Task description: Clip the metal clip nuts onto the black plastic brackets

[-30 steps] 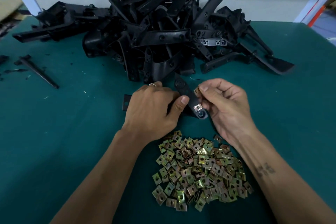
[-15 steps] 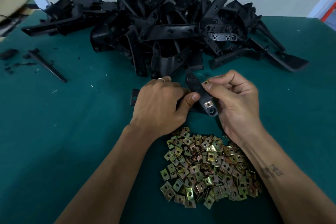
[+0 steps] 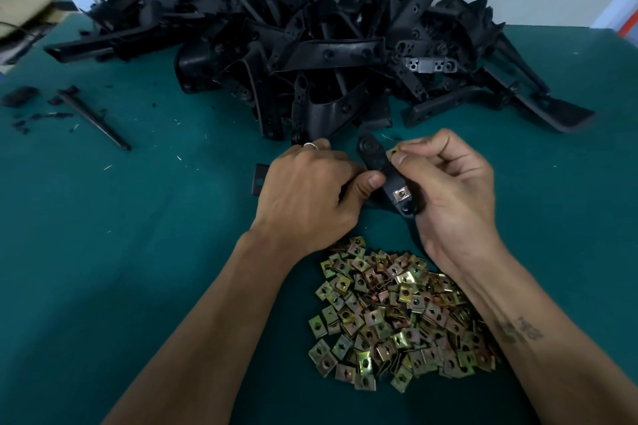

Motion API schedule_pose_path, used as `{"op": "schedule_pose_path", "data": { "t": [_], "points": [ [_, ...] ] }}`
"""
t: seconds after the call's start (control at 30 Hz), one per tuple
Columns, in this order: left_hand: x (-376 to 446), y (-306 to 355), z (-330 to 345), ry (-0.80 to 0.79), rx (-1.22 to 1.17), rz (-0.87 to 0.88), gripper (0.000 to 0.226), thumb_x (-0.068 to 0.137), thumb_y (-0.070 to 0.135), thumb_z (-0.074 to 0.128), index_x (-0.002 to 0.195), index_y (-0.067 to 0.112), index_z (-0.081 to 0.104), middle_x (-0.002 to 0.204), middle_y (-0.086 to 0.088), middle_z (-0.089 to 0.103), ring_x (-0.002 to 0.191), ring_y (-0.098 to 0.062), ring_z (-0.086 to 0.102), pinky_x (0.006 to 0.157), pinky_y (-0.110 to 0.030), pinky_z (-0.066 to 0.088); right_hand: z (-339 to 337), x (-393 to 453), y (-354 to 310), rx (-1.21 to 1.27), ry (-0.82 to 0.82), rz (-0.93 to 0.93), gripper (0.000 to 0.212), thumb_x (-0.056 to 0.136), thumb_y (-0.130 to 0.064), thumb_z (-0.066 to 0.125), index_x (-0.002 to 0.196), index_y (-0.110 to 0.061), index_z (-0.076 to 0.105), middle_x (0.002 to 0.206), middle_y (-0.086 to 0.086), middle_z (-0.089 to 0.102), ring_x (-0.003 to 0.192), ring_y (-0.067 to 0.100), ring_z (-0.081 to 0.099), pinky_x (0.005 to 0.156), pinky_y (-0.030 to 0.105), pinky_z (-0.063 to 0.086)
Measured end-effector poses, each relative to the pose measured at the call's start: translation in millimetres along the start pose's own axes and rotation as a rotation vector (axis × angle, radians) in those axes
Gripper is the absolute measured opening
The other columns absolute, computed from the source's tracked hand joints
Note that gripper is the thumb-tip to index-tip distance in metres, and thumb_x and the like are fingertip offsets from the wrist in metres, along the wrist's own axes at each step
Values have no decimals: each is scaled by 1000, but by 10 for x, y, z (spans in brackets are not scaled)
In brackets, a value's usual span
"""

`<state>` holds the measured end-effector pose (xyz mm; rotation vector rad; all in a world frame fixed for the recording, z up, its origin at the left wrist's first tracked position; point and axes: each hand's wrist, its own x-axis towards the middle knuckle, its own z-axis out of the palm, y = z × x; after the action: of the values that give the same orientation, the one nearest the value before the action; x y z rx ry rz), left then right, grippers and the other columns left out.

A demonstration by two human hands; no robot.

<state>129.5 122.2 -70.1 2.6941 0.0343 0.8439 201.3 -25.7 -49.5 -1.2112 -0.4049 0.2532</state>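
Note:
Between my hands lies a black plastic bracket (image 3: pixel 374 157) on the green mat. My left hand (image 3: pixel 307 193) grips it from the left, thumb against its middle. A metal clip nut (image 3: pixel 401 194) sits clipped on the bracket's near end. My right hand (image 3: pixel 448 190) pinches a second brass-coloured clip nut (image 3: pixel 393 152) between thumb and forefinger at the bracket's right edge, near its upper round end. A heap of loose clip nuts (image 3: pixel 397 314) lies close to me, under my right forearm.
A big pile of black plastic brackets (image 3: pixel 328 55) fills the far middle of the green table (image 3: pixel 121 252). A thin black rod (image 3: pixel 93 119) and black scraps lie at the left. A cardboard box (image 3: pixel 24 7) sits past the far left corner.
My right hand has brought the pinched clip nut closer against the bracket's right edge. My left hand keeps its grip on the bracket. The camera has shifted a little.

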Motion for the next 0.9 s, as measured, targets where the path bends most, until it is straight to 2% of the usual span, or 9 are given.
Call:
{"op": "schedule_pose_path", "data": {
  "t": [0.13,0.3,0.47,0.57,0.73,0.9],
  "points": [
    [4,5,-8,-20,-10,2,65,102,55,29,74,14,72,71,-2,68,70,-31,62,81,-42,48,4,-1,-20,6,-11,12,27,73,1,72,61,-23,69,81,1,70,83,15,65,86,34,53],
    [-2,18,-19,-16,-25,13,62,101,55,32,79,16,74,72,-1,67,71,-29,60,70,-35,43,2,5,-21,-6,-22,-1,29,72,3,70,59,-23,67,80,5,68,83,19,63,88,41,51],
    [-6,26,-33,2,-19,19,64,101,56,30,79,16,74,72,-1,68,70,-29,59,70,-24,21,9,-11,1,7,-4,-20,28,73,3,71,61,-22,67,82,4,69,85,19,64,89,39,51],
    [-9,29,-41,-11,-32,11,63,100,56,31,78,15,74,72,-1,68,71,-30,60,71,-25,23,18,-17,11,0,23,-30,27,74,2,72,61,-22,67,83,3,69,86,20,63,90,40,50],
    [-10,31,-47,-8,-43,-9,56,99,53,39,76,16,73,71,2,67,71,-29,60,66,-29,30,-6,-34,-37,-69,-130,-39,33,81,-3,63,57,-26,64,81,-1,69,82,17,61,77,33,50],
    [-13,28,-50,8,-40,-13,55,98,51,40,75,14,72,71,2,68,71,-30,63,65,-27,28,-49,-59,-53,-36,-196,54,27,83,-9,53,65,-22,67,96,6,71,96,25,63,86,47,46]
  ]
}}
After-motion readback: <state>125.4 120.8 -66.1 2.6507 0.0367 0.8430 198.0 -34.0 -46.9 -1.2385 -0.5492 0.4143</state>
